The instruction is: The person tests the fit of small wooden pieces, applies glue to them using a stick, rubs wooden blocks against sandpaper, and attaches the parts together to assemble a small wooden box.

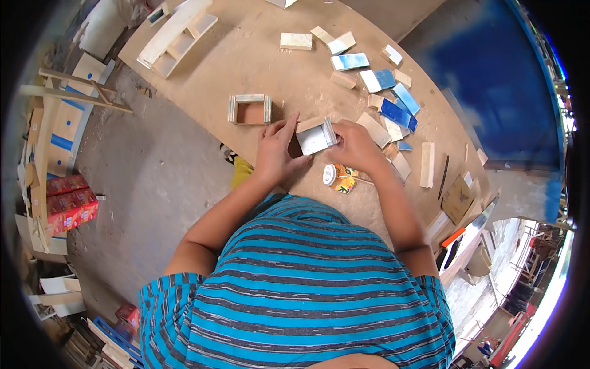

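Note:
Between my hands is a small wooden box frame [314,140] with a pale inner face, tilted above the table's near edge. My left hand [275,150] grips its left side, thumb low and fingers along the top. At the right end, my right hand [358,147] pinches the layered wooden side; some of its fingertips are hidden behind the box. A similar small open box [268,111] lies on the table just beyond my left hand. Close below my right hand is a small jar [339,178] with a white lid and an orange-yellow label, a thin stick beside it.
Loose wood blocks [296,41], some painted blue [397,113], are scattered over the table [209,80] at the back right. A compartmented wooden piece [178,38] lies at the far left. A dark pencil-like stick [443,177] and an orange-handled tool [453,237] are at right.

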`<state>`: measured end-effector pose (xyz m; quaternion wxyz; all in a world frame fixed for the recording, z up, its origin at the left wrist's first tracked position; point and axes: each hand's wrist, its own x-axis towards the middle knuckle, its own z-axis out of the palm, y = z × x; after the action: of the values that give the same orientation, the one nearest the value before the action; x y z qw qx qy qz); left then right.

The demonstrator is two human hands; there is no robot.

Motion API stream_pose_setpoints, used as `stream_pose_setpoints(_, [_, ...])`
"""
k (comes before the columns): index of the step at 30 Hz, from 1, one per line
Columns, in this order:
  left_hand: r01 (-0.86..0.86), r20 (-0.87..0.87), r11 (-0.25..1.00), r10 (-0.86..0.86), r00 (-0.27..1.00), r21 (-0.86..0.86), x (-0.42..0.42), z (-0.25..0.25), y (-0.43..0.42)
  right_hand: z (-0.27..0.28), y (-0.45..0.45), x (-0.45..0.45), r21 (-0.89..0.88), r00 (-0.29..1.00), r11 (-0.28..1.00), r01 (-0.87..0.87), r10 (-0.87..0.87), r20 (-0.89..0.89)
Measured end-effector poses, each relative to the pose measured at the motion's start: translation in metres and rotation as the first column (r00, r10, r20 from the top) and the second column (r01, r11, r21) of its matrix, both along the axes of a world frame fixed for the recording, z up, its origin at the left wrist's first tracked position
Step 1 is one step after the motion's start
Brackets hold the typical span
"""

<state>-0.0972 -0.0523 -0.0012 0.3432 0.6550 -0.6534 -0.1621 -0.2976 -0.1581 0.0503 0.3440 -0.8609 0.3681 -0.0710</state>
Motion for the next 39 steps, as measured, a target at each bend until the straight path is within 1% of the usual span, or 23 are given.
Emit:
stream_pose_setpoints(2, [0.001,-0.004,1.000,-0.001,1.000,0.015,-0.001,0.000,0.000,0.005,-0.005,-0.001,0.196,0.999,0.981,0.011,-0.019,0.038])
stream_pose_setpoints(5, [-0.001,0.007,1.000,0.001,1.000,0.031,-0.001,0.000,0.001,-0.011,-0.010,-0.004,0.327,0.969,0.928,0.180,-0.225,0.105])
stream_pose_setpoints(8, [0.001,0.007,0.999,-0.002,1.000,0.034,-0.002,0.002,0.001,-0.014,-0.011,-0.003,0.208,0.969,0.971,0.117,-0.157,0.189])
stream_pose_setpoints(11, [-0.021,-0.015,0.999,0.021,1.000,0.043,-0.003,-0.002,0.000,-0.011,-0.013,-0.001,0.071,0.979,0.996,0.057,-0.070,0.191])
stream_pose_setpoints(14, [-0.006,-0.026,0.999,0.007,1.000,0.032,-0.002,-0.004,-0.001,0.002,-0.018,0.000,0.036,0.996,0.999,-0.038,0.035,0.077])
stream_pose_setpoints(17, [0.007,-0.033,0.999,-0.005,0.999,0.042,-0.001,-0.003,-0.001,-0.004,-0.021,-0.001,0.045,0.994,0.998,-0.052,0.047,0.103])
stream_pose_setpoints(20, [0.014,-0.042,1.000,-0.013,0.999,0.027,-0.002,-0.004,-0.001,-0.004,-0.023,-0.001,0.033,0.994,0.996,-0.079,0.076,0.078])
stream_pose_setpoints(23, [0.021,0.025,0.998,-0.023,0.999,0.056,-0.001,0.000,-0.001,-0.027,-0.023,-0.005,0.027,0.991,0.998,-0.062,0.058,0.122])
stream_pose_setpoints(26, [-0.005,0.059,0.996,0.000,0.998,0.086,-0.004,0.002,0.000,-0.029,-0.025,-0.027,-0.094,0.954,0.991,0.093,-0.062,0.292])
stream_pose_setpoints(27, [-0.022,0.015,0.995,0.020,1.000,0.099,-0.006,0.005,0.001,0.010,-0.030,-0.037,0.282,0.948,0.932,0.229,-0.279,0.153])
stream_pose_setpoints(28, [-0.030,0.011,0.995,0.029,1.000,0.091,-0.007,0.006,0.001,0.014,-0.030,-0.052,0.261,0.862,0.903,0.340,-0.411,0.297])
stream_pose_setpoints(29, [-0.038,0.007,0.996,0.038,0.999,0.085,-0.007,0.006,0.001,0.025,-0.030,-0.065,0.303,0.752,0.824,0.478,-0.563,0.343])
stream_pose_setpoints(30, [-0.048,0.002,0.996,0.048,0.999,0.079,-0.008,0.006,0.001,0.029,-0.028,-0.082,0.294,0.724,0.791,0.536,-0.610,0.321])
stream_pose_setpoints(31, [-0.072,0.019,0.989,0.070,0.997,0.132,-0.010,0.009,0.001,0.031,-0.025,-0.101,0.282,0.694,0.756,0.591,-0.655,0.300])
stream_pose_setpoints(32, [-0.076,0.030,0.990,0.073,0.997,0.122,-0.012,0.010,0.001,0.032,-0.023,-0.116,0.268,0.660,0.717,0.643,-0.697,0.281])
stream_pose_setpoints(35, [-0.078,0.044,0.993,0.075,0.996,0.092,-0.015,0.011,-0.003,0.026,0.003,-0.138,0.039,0.716,0.733,0.680,-0.674,0.181])
stream_pose_setpoints(38, [-0.090,0.072,0.994,0.085,0.994,0.067,-0.021,0.011,-0.010,0.021,0.027,-0.149,-0.056,0.710,0.714,0.697,-0.679,0.185])
stream_pose_setpoints(39, [-0.081,0.053,0.994,0.077,0.996,0.070,-0.022,0.012,-0.013,0.019,0.034,-0.154,-0.086,0.681,0.682,0.726,-0.696,0.229])
